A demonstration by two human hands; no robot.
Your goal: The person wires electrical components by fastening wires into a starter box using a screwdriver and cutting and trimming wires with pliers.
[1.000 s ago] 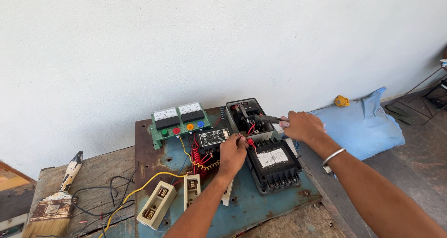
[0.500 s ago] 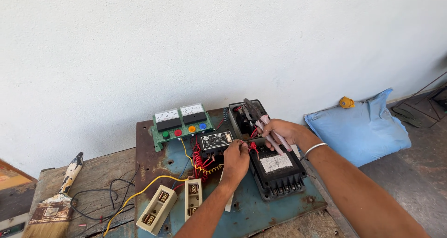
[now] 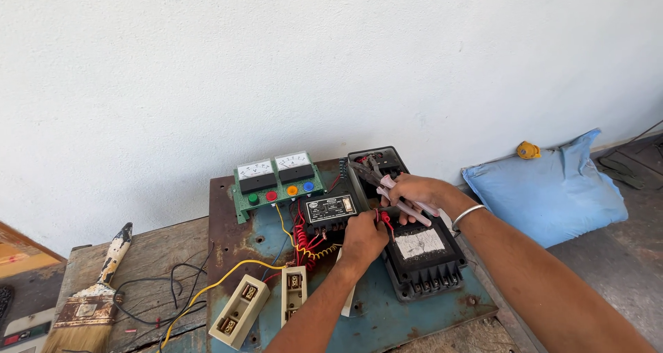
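Where hands (image 3: 387, 211) meet, red wires (image 3: 382, 218) vanish — pliers (image 3: 376, 177) half-hidden

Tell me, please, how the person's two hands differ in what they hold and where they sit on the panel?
The right hand grips pliers with pale handles, their tips pointing at the open black box; the left hand holds no tool and pinches red wires. The right hand sits nearer the wall, the left lower, beside the black meter. The right wrist wears a bangle; the left is bare. Both work over the blue panel.

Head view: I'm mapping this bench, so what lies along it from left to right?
Paintbrush → cream terminal block → green meter panel → left hand → right hand with pliers → blue cushion.
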